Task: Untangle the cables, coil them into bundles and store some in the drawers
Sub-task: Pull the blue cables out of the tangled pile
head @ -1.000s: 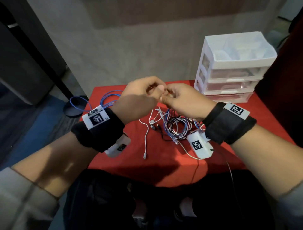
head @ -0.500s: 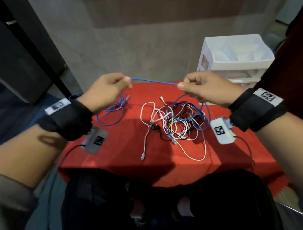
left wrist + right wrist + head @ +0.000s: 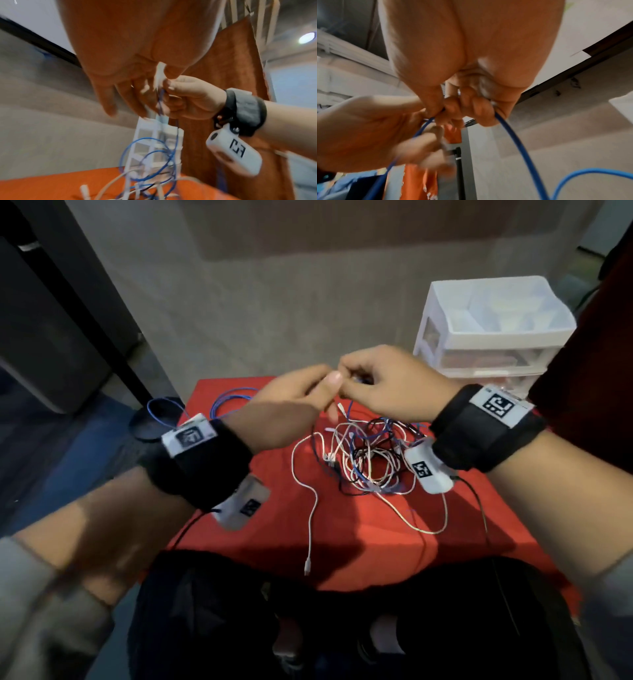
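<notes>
Blue cable (image 3: 513,136) pinched in right hand (image 3: 387,385), left hand (image 3: 287,412) pinching it too (hands touching)

We see a matt red cloth (image 3: 394,546) draped over the counter, smooth rubbery-sheathed blue cable (image 3: 513,136), a white and translucent plastic drawer unit (image 3: 493,337) with a faint sheen, and black fabric wrist straps (image 3: 479,433).
</notes>
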Tool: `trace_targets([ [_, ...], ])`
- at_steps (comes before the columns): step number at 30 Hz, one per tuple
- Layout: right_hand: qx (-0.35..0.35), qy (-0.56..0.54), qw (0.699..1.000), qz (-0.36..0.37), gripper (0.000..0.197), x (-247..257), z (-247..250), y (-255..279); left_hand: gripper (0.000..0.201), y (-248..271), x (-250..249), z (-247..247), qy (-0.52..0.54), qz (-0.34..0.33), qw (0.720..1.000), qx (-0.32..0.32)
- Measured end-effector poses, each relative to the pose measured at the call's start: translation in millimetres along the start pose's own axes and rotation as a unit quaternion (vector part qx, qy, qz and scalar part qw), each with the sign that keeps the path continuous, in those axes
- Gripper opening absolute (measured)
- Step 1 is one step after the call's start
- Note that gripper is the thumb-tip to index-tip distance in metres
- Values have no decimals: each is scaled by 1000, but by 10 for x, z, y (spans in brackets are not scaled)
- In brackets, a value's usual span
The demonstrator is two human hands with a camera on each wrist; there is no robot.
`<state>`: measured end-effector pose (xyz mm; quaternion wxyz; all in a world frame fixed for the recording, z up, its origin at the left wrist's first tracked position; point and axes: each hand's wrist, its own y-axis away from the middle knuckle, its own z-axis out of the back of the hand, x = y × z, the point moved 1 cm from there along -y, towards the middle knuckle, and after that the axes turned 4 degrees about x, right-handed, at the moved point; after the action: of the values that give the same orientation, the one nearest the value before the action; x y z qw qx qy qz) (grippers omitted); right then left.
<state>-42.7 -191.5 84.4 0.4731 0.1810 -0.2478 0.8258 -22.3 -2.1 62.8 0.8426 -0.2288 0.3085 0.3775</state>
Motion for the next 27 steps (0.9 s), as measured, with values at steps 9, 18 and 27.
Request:
trace_targets([
  [9,-17,12,999,-44,48,-473,264,275,32,-80,-47,657,-110,-1,994,-7],
  [18,-104,35,984,-140,46,-1071,527,514,46,418,933,1402,13,163,969,-184],
  [27,-119,-55,989,-61,44,-559,151,153,37,32,186,707,-139,80,981,-105],
])
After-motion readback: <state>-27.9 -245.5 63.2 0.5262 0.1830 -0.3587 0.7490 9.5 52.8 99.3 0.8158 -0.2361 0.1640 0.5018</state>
